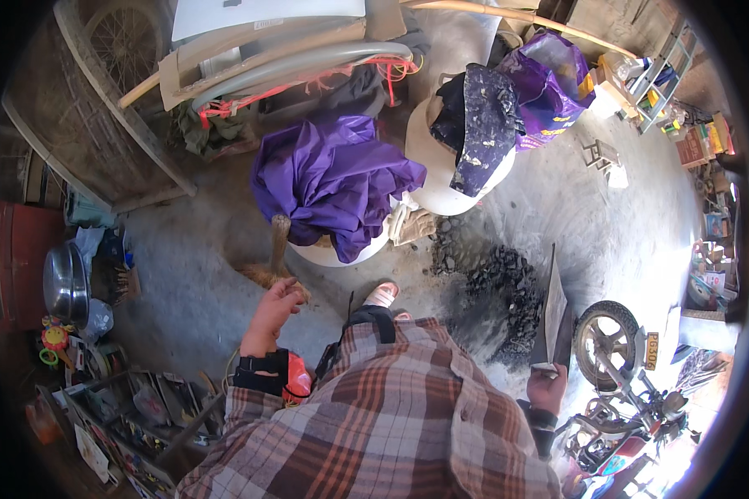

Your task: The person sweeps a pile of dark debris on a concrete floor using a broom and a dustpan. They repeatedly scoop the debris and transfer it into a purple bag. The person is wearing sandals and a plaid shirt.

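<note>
My left hand point(279, 309) is raised at the left, its fingers loosely bent and apart, with nothing seen in them. Just beyond it a short straw hand broom point(279, 243) stands on the floor, handle up and bristles down; the fingertips overlap the bristles in view, and I cannot tell whether they touch. My right hand point(547, 388) grips the near end of a grey dustpan point(552, 305), seen almost edge-on. To its left, black coal-like lumps and dust point(502, 284) lie spread over the concrete floor.
A purple cloth point(337, 181) covers a white tub ahead. Beside it, a paint-spattered dark cloth point(490, 131) drapes a white barrel point(427, 140). A motorcycle point(605, 349) stands at the right. A small stool point(599, 153) stands farther off. A divided tool box point(137, 411) sits lower left.
</note>
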`<state>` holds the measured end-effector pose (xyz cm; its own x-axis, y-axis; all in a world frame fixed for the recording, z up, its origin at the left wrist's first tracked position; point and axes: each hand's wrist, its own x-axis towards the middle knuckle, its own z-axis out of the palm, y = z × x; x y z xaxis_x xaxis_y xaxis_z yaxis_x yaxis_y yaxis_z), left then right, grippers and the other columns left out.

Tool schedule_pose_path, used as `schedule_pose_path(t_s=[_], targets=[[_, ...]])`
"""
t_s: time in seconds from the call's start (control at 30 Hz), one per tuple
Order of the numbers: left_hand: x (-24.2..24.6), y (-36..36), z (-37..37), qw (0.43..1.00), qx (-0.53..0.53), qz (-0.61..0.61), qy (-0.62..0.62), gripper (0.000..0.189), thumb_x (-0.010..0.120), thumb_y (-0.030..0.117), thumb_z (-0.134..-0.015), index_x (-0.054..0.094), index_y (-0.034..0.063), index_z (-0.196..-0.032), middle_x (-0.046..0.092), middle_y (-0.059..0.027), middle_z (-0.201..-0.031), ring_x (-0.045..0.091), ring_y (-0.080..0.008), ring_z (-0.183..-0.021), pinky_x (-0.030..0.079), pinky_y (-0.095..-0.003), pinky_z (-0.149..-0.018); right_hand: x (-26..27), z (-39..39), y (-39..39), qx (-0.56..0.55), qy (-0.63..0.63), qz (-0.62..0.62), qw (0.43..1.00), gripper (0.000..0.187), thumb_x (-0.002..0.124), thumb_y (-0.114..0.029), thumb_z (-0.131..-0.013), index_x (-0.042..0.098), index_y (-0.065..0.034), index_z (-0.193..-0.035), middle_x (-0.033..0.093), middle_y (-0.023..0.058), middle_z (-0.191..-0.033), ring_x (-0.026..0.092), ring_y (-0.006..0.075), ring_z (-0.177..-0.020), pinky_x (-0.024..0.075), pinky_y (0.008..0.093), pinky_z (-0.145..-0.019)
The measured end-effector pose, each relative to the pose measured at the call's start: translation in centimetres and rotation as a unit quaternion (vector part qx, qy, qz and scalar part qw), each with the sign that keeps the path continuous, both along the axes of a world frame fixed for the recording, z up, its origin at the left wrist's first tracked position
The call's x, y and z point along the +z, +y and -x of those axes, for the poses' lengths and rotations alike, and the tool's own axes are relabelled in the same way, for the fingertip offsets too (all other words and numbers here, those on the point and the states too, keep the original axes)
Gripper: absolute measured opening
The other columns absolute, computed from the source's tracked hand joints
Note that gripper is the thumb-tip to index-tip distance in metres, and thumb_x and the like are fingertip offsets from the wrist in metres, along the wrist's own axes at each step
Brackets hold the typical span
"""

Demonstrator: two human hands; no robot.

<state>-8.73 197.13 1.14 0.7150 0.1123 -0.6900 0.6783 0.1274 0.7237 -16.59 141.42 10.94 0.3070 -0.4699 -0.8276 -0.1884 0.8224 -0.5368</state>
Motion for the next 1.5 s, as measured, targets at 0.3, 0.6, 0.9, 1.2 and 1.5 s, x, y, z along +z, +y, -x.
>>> schedule_pose_path(t_s=[0.3,0.6,0.9,1.2,1.5], targets=[[-0.5,-0.3,-0.9,1.000,-0.017,0.007,-0.001,0.048,0.057,0.015,-0.083,0.042,-0.0024,-0.126,0.057,-0.0064,-0.101,0.058,-0.0151,-0.087,0.047,-0.0273,-0.072,0.3,0.3,0.7,0.000,-0.017,0.003,1.000,0.009,0.057,-0.017,-0.077,0.052,-0.0103,-0.073,0.059,0.0016,-0.066,0.058,0.0164,-0.060,0.0483,0.0255,-0.051],[-0.5,-0.3,-0.9,1.000,-0.025,-0.001,-0.003,0.051,0.057,0.015,-0.081,0.042,-0.0022,-0.126,0.058,-0.0075,-0.105,0.057,-0.0154,-0.090,0.046,-0.0270,-0.075,0.1,0.7,0.4,0.015,-0.026,-0.011,1.000,0.007,0.057,-0.016,-0.075,0.054,-0.0105,-0.074,0.059,-0.0002,-0.068,0.059,0.0157,-0.061,0.0504,0.0245,-0.052],[-1.4,0.3,-0.3,1.000,-0.022,0.002,0.001,0.052,0.057,0.013,-0.080,0.041,-0.0010,-0.127,0.058,-0.0073,-0.104,0.058,-0.0152,-0.089,0.046,-0.0273,-0.074,0.0,0.6,0.8,0.027,-0.024,0.005,0.999,0.008,0.058,-0.017,-0.075,0.054,-0.0103,-0.077,0.060,0.0002,-0.069,0.059,0.0161,-0.062,0.0506,0.0249,-0.053],[-1.7,0.5,0.2,1.000,-0.019,0.005,0.003,0.048,0.056,0.014,-0.082,0.042,0.0002,-0.126,0.057,-0.0048,-0.101,0.058,-0.0138,-0.087,0.047,-0.0271,-0.072,0.2,0.9,1.6,0.024,-0.039,0.010,0.999,0.009,0.056,-0.018,-0.076,0.054,-0.0098,-0.073,0.060,0.0022,-0.065,0.059,0.0167,-0.058,0.0499,0.0245,-0.050],[-1.9,0.2,0.3,1.000,-0.005,0.014,-0.002,0.051,0.058,0.015,-0.078,0.044,-0.0021,-0.124,0.057,-0.0035,-0.096,0.055,-0.0118,-0.081,0.045,-0.0250,-0.068,0.3,1.7,1.5,0.024,-0.014,0.014,1.000,0.008,0.056,-0.017,-0.077,0.054,-0.0094,-0.073,0.060,0.0031,-0.068,0.059,0.0172,-0.061,0.0494,0.0249,-0.053]])
